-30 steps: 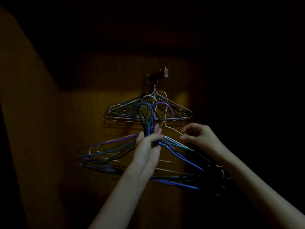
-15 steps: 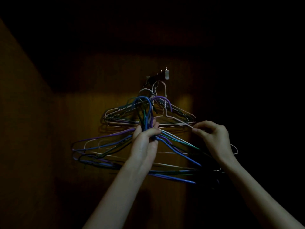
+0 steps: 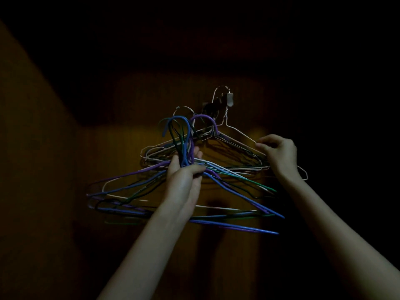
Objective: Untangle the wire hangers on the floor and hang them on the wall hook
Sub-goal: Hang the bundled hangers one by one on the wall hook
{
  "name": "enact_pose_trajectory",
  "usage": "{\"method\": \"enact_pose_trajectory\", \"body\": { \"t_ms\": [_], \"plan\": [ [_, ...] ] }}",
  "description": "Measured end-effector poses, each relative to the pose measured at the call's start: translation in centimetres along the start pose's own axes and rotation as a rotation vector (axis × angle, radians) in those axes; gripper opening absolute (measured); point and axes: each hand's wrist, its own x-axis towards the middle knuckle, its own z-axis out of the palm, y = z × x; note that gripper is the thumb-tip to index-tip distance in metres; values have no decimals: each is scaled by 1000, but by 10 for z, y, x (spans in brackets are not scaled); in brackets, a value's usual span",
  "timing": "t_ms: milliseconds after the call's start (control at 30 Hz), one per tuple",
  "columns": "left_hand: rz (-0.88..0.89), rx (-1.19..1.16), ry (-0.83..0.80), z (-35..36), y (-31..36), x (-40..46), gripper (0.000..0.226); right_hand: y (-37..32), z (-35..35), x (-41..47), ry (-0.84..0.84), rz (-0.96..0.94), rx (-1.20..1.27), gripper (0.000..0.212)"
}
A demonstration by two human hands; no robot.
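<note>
My left hand (image 3: 187, 176) grips the necks of a bundle of wire hangers (image 3: 238, 226), blue, purple, green and white, held up in front of the wall. My right hand (image 3: 279, 153) pinches the sloping arm of a single white wire hanger (image 3: 237, 132). That hanger's curved top reaches up around the wall hook (image 3: 229, 98). Several more hangers (image 3: 155, 155) hang from the hook behind the bundle. The scene is very dark.
A wooden wall (image 3: 108, 152) fills the view, lit dimly at the centre. A side wall (image 3: 28, 148) meets it at the left. Everything to the right is in shadow.
My right hand has lifted the white hanger up and right, bringing its curved top from beside the bundle up to the wall hook. My left hand stays on the bundle.
</note>
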Motion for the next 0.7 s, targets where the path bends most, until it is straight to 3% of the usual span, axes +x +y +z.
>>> {"method": "enact_pose_trajectory", "body": {
  "t_ms": [233,500,700],
  "plan": [
    [52,146,20,1,1,9,46,29,40,44,-46,33,-24,10],
    [101,170,66,3,-1,16,66,41,66,63,-184,117,-114,8],
    [101,171,75,2,-7,16,68,50,65,51,-229,133,-108,11]
  ]
}}
